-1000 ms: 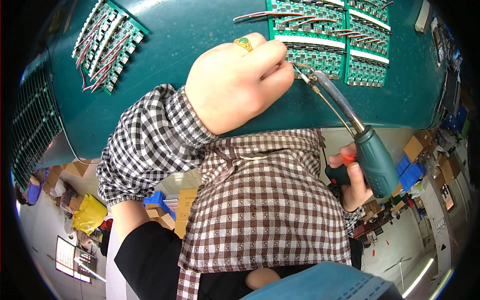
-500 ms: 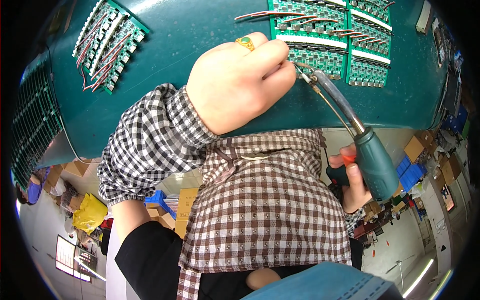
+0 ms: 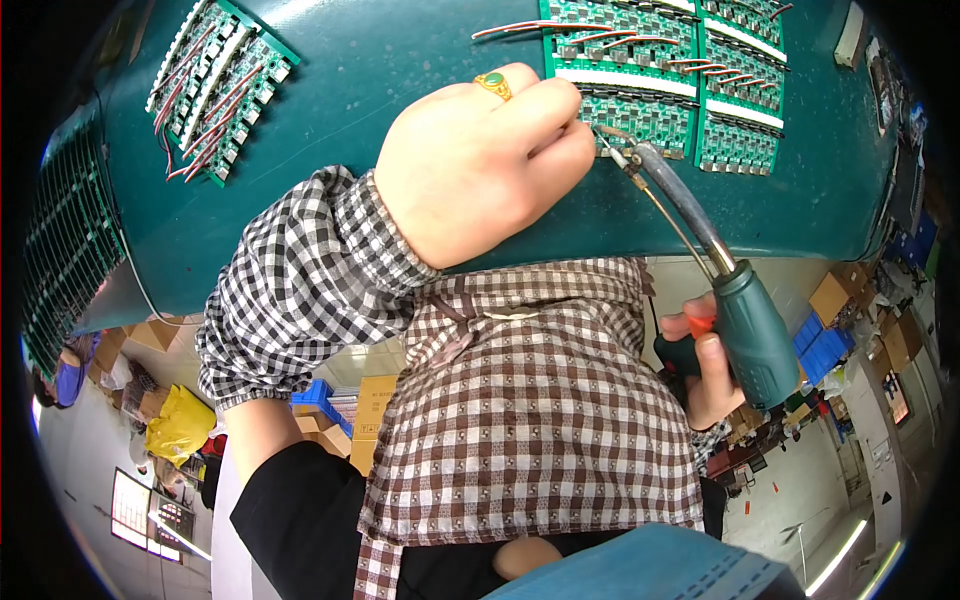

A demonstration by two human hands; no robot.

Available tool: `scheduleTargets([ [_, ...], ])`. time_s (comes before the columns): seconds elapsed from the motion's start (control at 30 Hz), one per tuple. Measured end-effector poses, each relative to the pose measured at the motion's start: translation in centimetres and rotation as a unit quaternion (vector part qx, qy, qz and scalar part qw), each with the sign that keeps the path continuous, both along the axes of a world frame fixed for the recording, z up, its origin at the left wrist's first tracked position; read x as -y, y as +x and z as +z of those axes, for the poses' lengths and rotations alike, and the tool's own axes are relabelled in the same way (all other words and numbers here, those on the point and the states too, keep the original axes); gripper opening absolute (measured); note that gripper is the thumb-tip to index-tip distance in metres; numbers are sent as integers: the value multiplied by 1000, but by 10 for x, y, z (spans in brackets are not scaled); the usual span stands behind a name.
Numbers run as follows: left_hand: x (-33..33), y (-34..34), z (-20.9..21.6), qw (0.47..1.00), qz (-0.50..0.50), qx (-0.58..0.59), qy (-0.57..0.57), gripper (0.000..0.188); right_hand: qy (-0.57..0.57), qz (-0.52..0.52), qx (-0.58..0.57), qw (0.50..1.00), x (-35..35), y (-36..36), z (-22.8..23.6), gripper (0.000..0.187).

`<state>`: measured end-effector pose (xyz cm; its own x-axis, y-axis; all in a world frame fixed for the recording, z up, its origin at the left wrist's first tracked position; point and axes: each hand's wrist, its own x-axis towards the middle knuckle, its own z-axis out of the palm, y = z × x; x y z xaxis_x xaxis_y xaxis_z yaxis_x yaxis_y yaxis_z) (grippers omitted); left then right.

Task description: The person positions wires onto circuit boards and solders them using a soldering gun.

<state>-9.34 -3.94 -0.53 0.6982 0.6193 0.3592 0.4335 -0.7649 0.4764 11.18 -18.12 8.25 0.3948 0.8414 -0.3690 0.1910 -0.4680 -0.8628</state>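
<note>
My left hand (image 3: 482, 168), with a ring on one finger, is closed at the lower left corner of a green circuit board panel (image 3: 640, 122). Its fingertips face away and hide whatever they pinch. In my right hand (image 3: 712, 378) is a soldering gun (image 3: 752, 330) with a dark green body, a red trigger and a bent metal tube. Its tip and thin feed tube point up-left, close to my left fingers and the panel's lower edge. Red, black and white wires (image 3: 540, 30) lie across this panel, and some stick out past its left side.
A second board panel (image 3: 737, 130) adjoins on the right. Another wired panel (image 3: 222, 95) lies at the upper left of the green table (image 3: 370, 70). Stacked boards (image 3: 70, 235) stand at the far left edge. Cardboard boxes (image 3: 372, 415) and blue bins (image 3: 822, 345) are beyond the table.
The soldering gun has shifted slightly down and to the right, its tip a little farther from my left fingers. My left hand stays almost in place.
</note>
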Motion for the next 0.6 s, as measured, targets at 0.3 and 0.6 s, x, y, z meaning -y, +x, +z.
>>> scheduleTargets([
  [0.3,0,0,1,1000,2,-5,-1,27,0,4,0,1000,1,3,-1,35],
  [0.6,0,-1,2,1000,1,-13,-3,28,6,-6,-49,999,4,14,-6,41],
])
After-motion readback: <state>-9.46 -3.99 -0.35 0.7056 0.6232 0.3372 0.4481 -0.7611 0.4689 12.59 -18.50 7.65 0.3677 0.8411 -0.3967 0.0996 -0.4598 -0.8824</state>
